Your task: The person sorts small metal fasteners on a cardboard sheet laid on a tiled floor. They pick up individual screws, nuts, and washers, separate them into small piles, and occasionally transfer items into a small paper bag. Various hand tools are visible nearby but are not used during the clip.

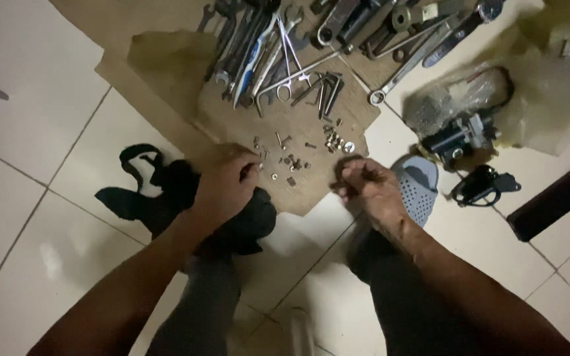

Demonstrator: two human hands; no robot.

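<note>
My left hand [227, 183] rests at the near edge of a brown cardboard sheet [298, 118], fingers curled, its fingertips pinching at a small piece of hardware among several scattered screws and nuts [289, 161]. What it holds is too small to make out. My right hand [366, 186] is at the sheet's near right edge, fingers curled inward, possibly pinching something small. A cluster of small metal bolts [336, 141] lies just beyond it.
Wrenches, forceps and hex keys [285, 49] are piled at the far end of the cardboard. A black cloth [150, 191] lies under my left wrist. A grey perforated slipper [420, 188], a black mechanical part [460, 135], plastic bags [549, 92] and a dark block [547, 206] lie right.
</note>
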